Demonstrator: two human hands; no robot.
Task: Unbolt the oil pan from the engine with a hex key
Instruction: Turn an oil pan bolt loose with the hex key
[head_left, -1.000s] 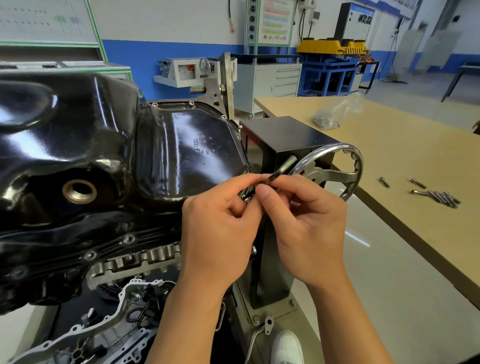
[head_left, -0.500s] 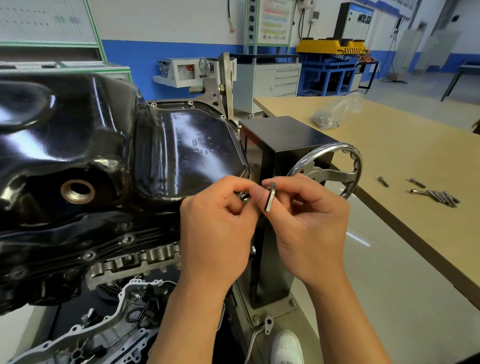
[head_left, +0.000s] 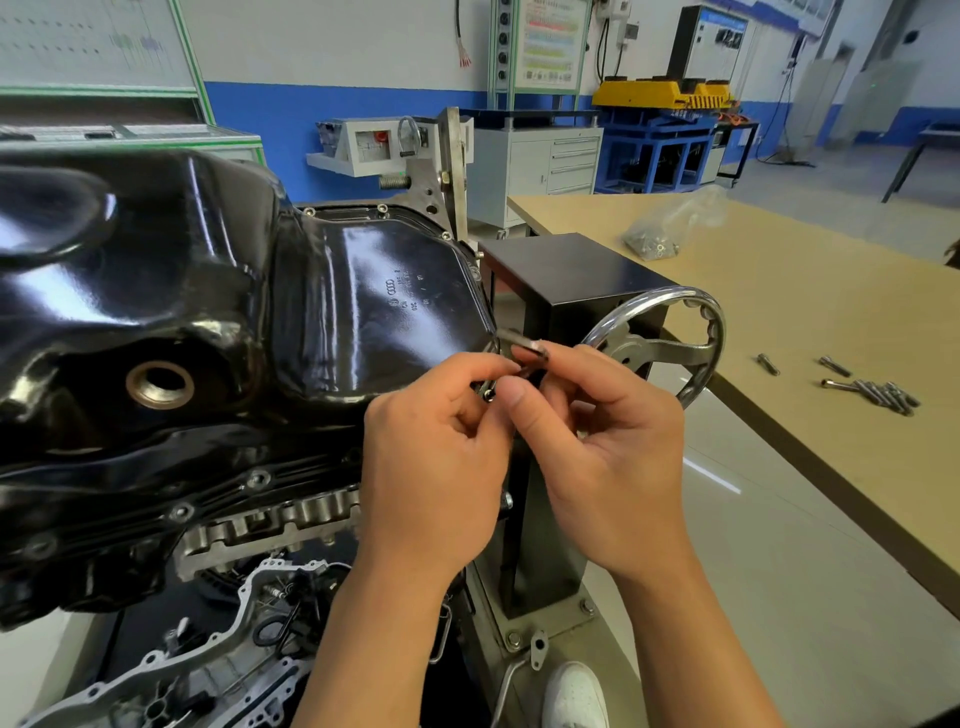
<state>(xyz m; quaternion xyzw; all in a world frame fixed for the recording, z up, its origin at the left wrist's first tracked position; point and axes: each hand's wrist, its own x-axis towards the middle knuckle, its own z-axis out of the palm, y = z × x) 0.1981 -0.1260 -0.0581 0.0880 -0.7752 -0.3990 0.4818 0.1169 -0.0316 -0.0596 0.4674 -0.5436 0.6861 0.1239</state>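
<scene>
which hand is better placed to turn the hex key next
Probably the right. The right hand pinches the free arm of the small silver hex key by the glossy black oil pan; the left hand curls by its lower end, grip unclear.

The oil pan (head_left: 363, 312), glossy black and deeply moulded, is sitting on top of the upturned engine (head_left: 270, 519), with a brass-coloured drain hole showing on its near face and small bolt heads running along its flange. The hex key (head_left: 527, 348), a short grey metal bar, is lying tilted at the pan's near right corner, its upper end poking out above the fingertips. The right hand (head_left: 608, 457) is pinching it, and the left hand (head_left: 436, 467) is pinching its lower end against the rim.
</scene>
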